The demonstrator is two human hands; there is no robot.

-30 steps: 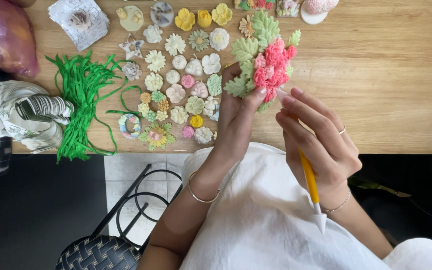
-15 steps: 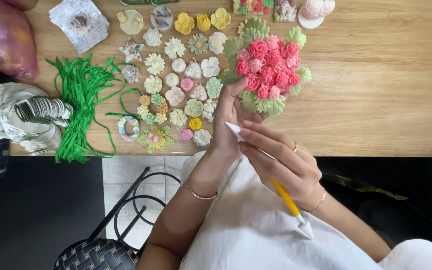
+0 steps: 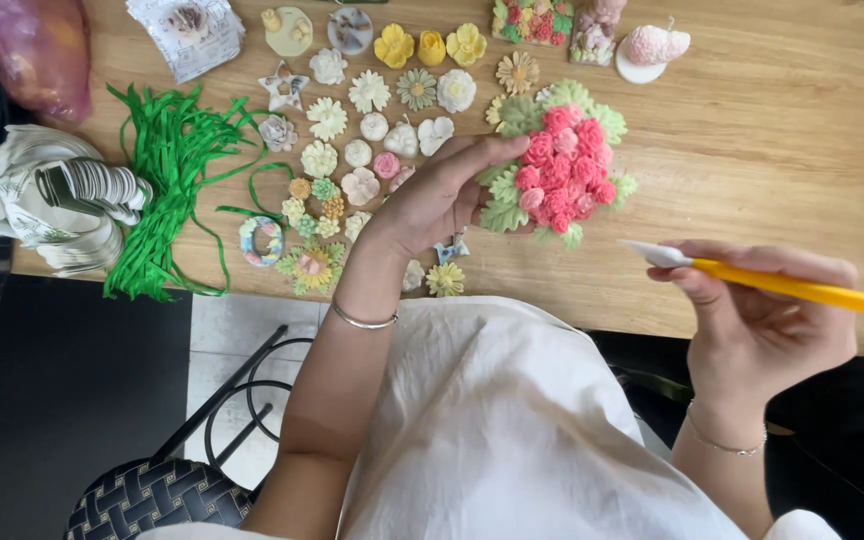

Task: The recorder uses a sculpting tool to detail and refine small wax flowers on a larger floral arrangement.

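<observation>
Head view: my left hand now holds the bouquet flat near the counter's front edge; right hand, fingers pinching the yellow tool, has swung clear.

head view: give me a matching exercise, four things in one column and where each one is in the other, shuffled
1. pink flower cluster
2. yellow-handled tool
3. green ribbon pile
4. silver bangle

a. on the left wrist
b. held in the right hand
c. on the table, left of the small flowers
d. under the left hand fingers

Pairs: 1-d, 2-b, 3-c, 4-a
</observation>
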